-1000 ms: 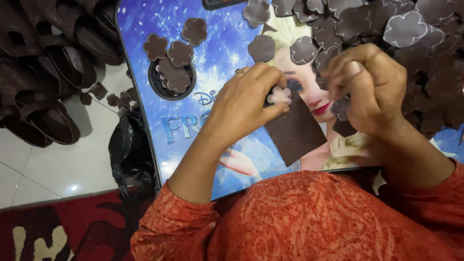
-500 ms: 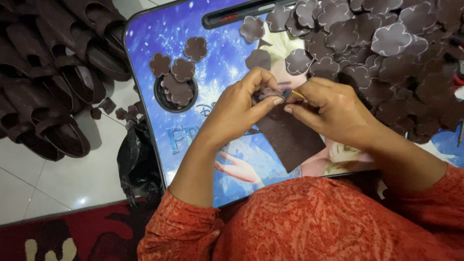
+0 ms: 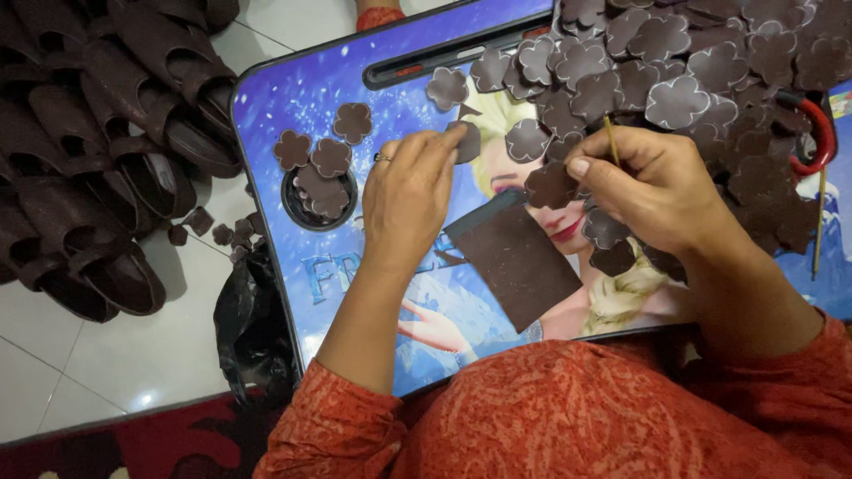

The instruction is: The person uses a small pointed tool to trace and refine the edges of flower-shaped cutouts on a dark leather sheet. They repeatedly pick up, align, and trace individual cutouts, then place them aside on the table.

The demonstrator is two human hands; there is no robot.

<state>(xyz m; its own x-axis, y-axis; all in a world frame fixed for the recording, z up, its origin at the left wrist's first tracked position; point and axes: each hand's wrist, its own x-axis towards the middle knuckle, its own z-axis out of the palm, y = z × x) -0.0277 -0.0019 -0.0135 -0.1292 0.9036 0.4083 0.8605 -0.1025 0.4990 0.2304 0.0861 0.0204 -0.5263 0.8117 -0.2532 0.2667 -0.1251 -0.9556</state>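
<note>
- Both hands have parted since half a second ago, when they met over the brown rectangular sheet; the left hand now reaches up the board and the right hand has lifted off to the right.
- The left hand's fingers are held together, their tips touching a small brown flower cutout that lies flat on the blue picture board.
- The right hand pinches another brown flower cutout between thumb and fingers, along with a thin stick that pokes up from the grip.
- The rectangular sheet lies on the board between the two wrists, touched by neither hand.
- A heap of flower cutouts covers the board's upper right, just beyond the right hand.
- More cutouts sit in the board's round recess, left of the left hand.
- Dark brown sandals are stacked on the tiled floor beside the board.
</note>
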